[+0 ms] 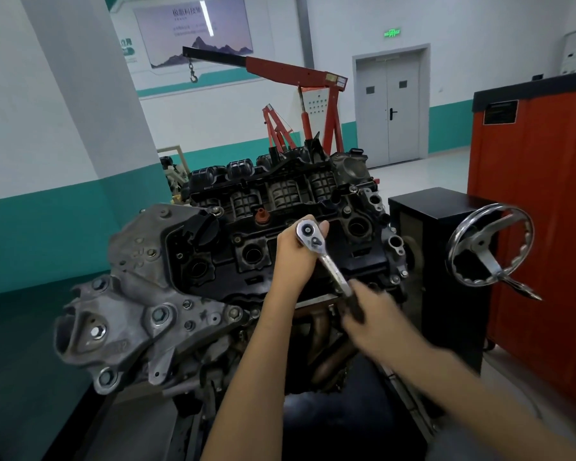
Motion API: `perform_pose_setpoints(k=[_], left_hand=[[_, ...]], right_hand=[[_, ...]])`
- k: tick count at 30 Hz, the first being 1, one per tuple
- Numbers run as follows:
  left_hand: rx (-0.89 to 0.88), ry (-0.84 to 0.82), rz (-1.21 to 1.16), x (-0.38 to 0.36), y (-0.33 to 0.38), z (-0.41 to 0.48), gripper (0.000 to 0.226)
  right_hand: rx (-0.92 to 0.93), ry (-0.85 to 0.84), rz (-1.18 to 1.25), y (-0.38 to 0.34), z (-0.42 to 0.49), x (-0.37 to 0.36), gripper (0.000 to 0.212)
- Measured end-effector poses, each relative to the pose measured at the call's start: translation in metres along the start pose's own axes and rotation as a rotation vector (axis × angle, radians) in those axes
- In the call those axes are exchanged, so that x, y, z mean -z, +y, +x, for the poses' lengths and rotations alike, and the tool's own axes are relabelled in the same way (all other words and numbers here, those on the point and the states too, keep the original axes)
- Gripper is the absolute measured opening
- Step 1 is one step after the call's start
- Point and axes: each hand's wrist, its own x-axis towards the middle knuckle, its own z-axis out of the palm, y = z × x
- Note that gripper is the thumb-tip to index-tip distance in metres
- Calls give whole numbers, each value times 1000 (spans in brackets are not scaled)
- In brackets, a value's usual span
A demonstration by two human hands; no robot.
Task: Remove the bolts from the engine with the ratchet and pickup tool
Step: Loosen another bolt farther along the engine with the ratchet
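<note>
The engine [213, 261] stands in front of me with its black valve cover [246, 234] facing up. A chrome ratchet [326, 261] sits over the cover near its middle right. My left hand [296, 257] cups the ratchet head from the left, with fingertips curled over the top of the head. My right hand [369, 314] grips the black handle end; it is blurred by motion. The socket and the bolt under the head are hidden. Other bolts [160, 315] show on the grey bracket at the left. I see no pickup tool.
A chrome handwheel [489, 244] on the black engine stand [446, 261] juts out at the right. Behind it stands a red tool cabinet [539, 227]. A red engine hoist [300, 104] is beyond the engine. A pillar [90, 111] rises at the left.
</note>
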Motion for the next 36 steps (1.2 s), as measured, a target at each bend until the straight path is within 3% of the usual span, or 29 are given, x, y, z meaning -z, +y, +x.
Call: perform_pose_setpoints(k=[3,5,7,9,14,17,21,24,26,28,31,36], left_hand=[[-61,-24,32,-4,3,0,46],[-90,4,23,-7,2,-2,37],[-49,78,-34,-7,-2,-4,36],[-3,139,-100,-6,-7,-5,44],[-54,168,-63,-20,-1,-8,50],[-11,189,-77,-15,-1,-5,51],[-51,9,24,5,2,-2,35],[-80,-105,78,5,13,4,28],[-84,-139,97,5,13,4,38],[-82,-103,53,6,8,0,33],[-89,-10,-85,5,0,-4,29],[-72,72,-133,-16,1,-4,43]], right_hand=[[141,-169,-419,14,35,84,23],[233,-182,-693,3,58,116,25],[246,-139,-738,-4,62,113,27],[195,-51,-620,2,44,85,23],[-100,166,187,-13,-12,-25,19],[-72,199,277,-27,-11,-52,26],[29,16,21,0,2,3,23],[137,-138,-306,17,32,73,35],[239,-160,-675,15,60,109,24],[336,-113,-831,9,77,119,19],[270,-9,-704,10,59,95,16],[-43,169,68,3,-7,-11,17]])
